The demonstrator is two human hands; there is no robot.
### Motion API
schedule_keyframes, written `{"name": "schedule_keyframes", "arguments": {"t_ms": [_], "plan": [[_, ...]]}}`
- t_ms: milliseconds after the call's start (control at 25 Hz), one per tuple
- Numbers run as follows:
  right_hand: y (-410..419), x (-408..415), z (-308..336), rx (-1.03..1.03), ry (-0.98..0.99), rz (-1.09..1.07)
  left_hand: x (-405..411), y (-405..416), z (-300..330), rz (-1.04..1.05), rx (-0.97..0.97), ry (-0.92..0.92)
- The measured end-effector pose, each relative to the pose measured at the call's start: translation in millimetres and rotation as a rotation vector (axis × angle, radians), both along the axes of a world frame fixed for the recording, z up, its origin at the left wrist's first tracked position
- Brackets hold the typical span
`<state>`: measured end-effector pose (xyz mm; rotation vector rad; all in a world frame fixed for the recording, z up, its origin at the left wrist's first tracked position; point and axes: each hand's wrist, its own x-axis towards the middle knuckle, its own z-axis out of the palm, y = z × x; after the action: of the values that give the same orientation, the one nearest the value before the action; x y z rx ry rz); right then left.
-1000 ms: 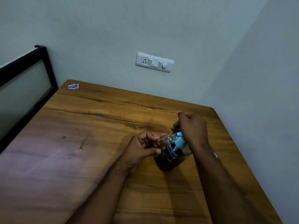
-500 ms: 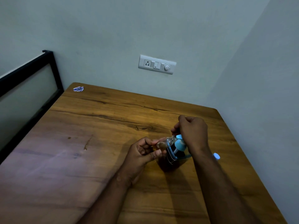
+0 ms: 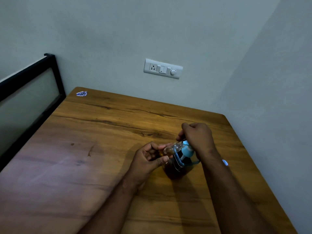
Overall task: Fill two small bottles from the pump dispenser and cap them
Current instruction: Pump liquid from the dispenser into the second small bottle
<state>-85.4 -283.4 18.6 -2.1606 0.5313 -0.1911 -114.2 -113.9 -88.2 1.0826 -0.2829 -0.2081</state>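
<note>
Standing over the wooden surface (image 3: 104, 149), the person has everything bunched near its right side, and the biggest worry is the pump dispenser (image 3: 179, 166) itself. It is a clear container with dark liquid low down and a pale blue pump on top, standing upright on the wood between the two wrists. The right hand (image 3: 198, 137) is closed down over the pump head, so a hard push coming slightly off-centre could, I think, rock the whole thing or skid it toward the near edge.

Next down in size is the left hand (image 3: 148, 159), its fingers pinched together around the base of a small bottle (image 3: 170, 149). The bottle is held tilted, almost on its side, with its neck pointing up at the spout just under the right hand. I cannot see whether the spout actually sits inside the mouth; the knuckles hide it. If it does not, the liquid would run down the outside of the glass and over the fingers, making the grip slippery. Amber colour shows at the bottle's lower end, so it seems partly filled, and tipped that far it could dribble back out.

I can find neither the second bottle nor any cap from here. A small blue-white spot (image 3: 225, 162) lies beyond the right forearm, too small to identify.
</note>
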Motion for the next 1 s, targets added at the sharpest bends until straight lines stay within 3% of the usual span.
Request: {"name": "schedule_keyframes", "arguments": {"t_ms": [240,440,600,720,1000], "plan": [[3.2,-0.8,-0.1,-0.039,-0.026,0.030,0.3,-0.7,0.5,-0.022,-0.010,-0.032],[0.5,-17.7,-4.1,0.567,-0.282,-0.129,-0.4,-3.4,2.0,-0.022,-0.039,-0.021],[-0.3,-46.2,-25.5,0.328,-0.242,-0.097,1.5,-3.7,1.6,-0.032,-0.066,-0.003],[6.8,-53.7,-37.5,0.426,-0.167,-0.099,4.3,-4.6,1.4,-0.037,-0.062,0.000],[1.2,-32.3,-51.0,0.473,-0.238,-0.030,10.3,-6.5,-2.8,0.017,-0.113,0.032]]}}
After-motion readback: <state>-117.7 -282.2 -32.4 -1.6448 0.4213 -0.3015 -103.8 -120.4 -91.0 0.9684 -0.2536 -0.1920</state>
